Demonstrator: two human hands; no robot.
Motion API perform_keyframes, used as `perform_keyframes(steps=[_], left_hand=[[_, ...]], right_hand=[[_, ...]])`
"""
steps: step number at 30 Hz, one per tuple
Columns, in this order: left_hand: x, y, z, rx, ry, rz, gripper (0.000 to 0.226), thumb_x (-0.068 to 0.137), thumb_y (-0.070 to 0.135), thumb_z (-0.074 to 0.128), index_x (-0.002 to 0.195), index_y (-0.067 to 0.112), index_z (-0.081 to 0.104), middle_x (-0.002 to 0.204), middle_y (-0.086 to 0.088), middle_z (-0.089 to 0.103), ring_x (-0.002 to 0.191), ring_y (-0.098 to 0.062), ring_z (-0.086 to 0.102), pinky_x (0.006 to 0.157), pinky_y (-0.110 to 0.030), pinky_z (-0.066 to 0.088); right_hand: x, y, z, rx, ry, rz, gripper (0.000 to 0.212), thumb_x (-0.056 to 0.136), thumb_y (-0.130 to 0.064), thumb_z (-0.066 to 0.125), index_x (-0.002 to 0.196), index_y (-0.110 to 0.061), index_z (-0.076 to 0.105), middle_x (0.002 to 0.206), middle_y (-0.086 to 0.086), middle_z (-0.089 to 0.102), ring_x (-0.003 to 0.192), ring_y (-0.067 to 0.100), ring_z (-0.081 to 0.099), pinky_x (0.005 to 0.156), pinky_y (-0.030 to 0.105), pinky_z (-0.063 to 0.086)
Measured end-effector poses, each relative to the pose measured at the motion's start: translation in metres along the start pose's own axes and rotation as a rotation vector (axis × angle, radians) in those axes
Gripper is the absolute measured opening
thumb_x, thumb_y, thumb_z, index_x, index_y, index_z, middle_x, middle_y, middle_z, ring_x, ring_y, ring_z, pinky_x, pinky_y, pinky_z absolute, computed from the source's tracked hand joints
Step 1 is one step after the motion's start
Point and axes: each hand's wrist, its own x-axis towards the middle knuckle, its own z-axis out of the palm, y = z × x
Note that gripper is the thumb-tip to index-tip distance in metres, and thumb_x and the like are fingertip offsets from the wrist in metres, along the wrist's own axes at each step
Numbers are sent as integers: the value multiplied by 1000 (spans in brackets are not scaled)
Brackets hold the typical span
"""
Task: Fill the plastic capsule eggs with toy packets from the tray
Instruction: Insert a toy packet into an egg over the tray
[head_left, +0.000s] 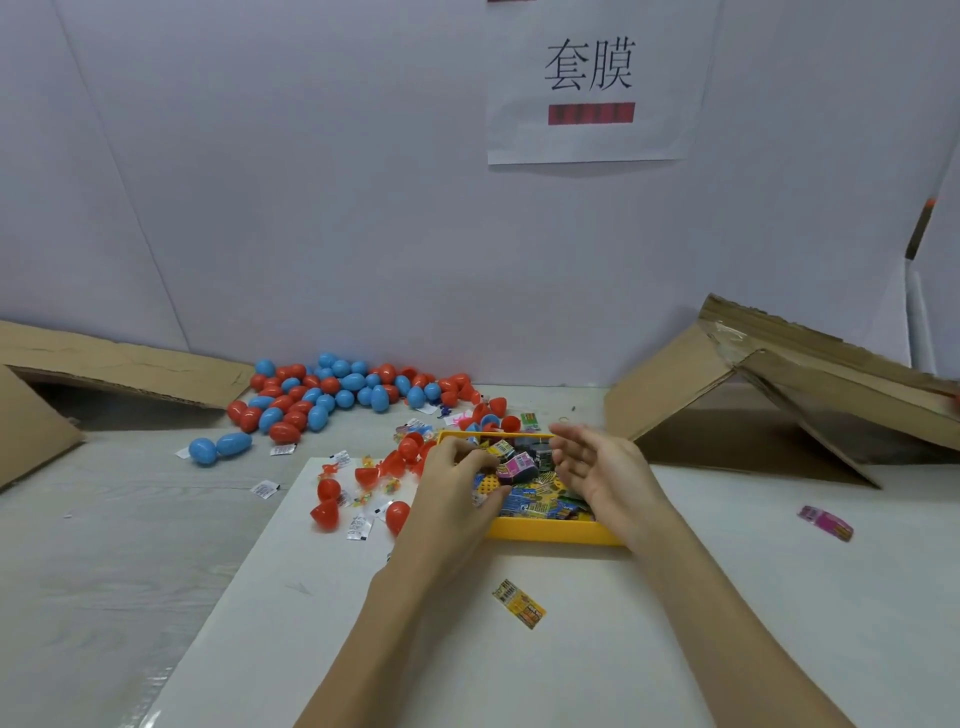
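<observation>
Left hand (457, 478) fingers curl among glossy toy packets (535, 499); right hand (597, 467) hovers relaxed.

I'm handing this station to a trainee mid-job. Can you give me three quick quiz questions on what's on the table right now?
1. True or false: the yellow tray stands on the white sheet.
2. Which hand reaches into the toy packets? A) left hand B) right hand
3. Fill in: the closed eggs heaped by the back wall are red and ____.

Key:
1. True.
2. A; the right hand is open over the tray, holding nothing.
3. Blue.
</observation>
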Motion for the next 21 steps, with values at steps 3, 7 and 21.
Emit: perform_keyframes(steps=[3,7,21], left_hand=[[8,0,3,165,-47,7,50,95,39,69,140,23,55,139,3,45,130,-15,36,102,-24,40],[46,-13,5,176,-28,-40,46,96,49,62,133,21,59,129,1,52,120,-16,44,93,-27,43],[130,-151,-19,387,-109,-438,33,108,28,38,115,9,65,123,-20,59,120,-35,47,102,-48,41]], right_hand=[[2,7,4,-97,-5,-31,31,109,-18,48,110,2,72,79,9,74,69,14,69,63,23,57],[5,9,2,-151,-16,-42,33,110,-18,47,108,3,73,77,9,74,66,13,69,59,21,56],[12,16,5,-233,-6,-60,32,109,-20,49,99,-3,75,73,6,74,62,11,67,59,22,53]])
